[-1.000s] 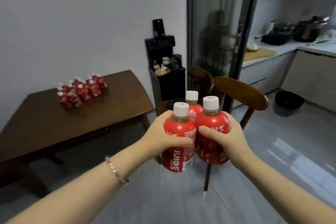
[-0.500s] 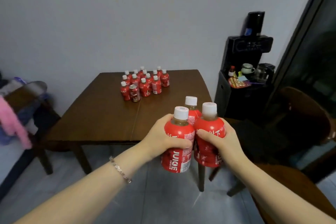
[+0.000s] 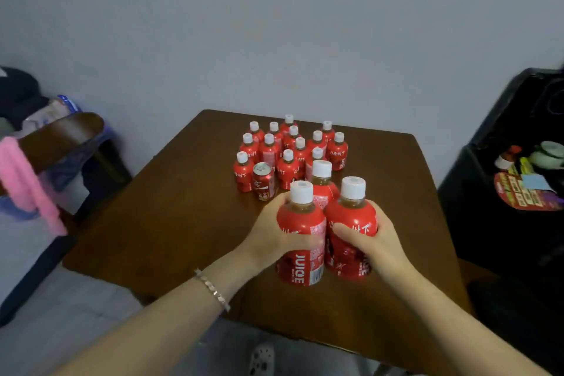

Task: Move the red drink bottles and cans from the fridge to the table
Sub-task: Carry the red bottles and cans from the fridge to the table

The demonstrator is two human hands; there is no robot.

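From the head camera, both forearms reach forward from the bottom of the frame and meet over the near half of the brown wooden table [image 3: 183, 223]. The left hand [image 3: 271, 232] is wrapped round the side of the left bottle [image 3: 300, 256], a red one with a white cap and "JUICE" printed down its label; the thumb lies across its front and the fingers curl behind, a firm clasp. A thin bracelet [image 3: 213, 290] sits on that wrist. The right hand [image 3: 377, 243] mirrors it, thumb across the front of the right bottle [image 3: 351, 220] and fingers curled round the far side. A third bottle [image 3: 324, 189] is wedged upright behind and between those two, pressed in by them; I cannot tell which fingers reach it. All three stand upright and touching. Whether their bases rest on the tabletop I cannot tell.

Just beyond them, towards the pale wall [image 3: 274, 24], a cluster of bottles [image 3: 293, 146] of the same kind stands packed together on the table, with one red can [image 3: 264, 181] at its near left edge.

To the left is a chair [image 3: 61, 137] with a pink cloth [image 3: 27, 186] draped over it. To the right stands a black cabinet [image 3: 488, 223] with a small pale green teapot [image 3: 547, 156] on top.
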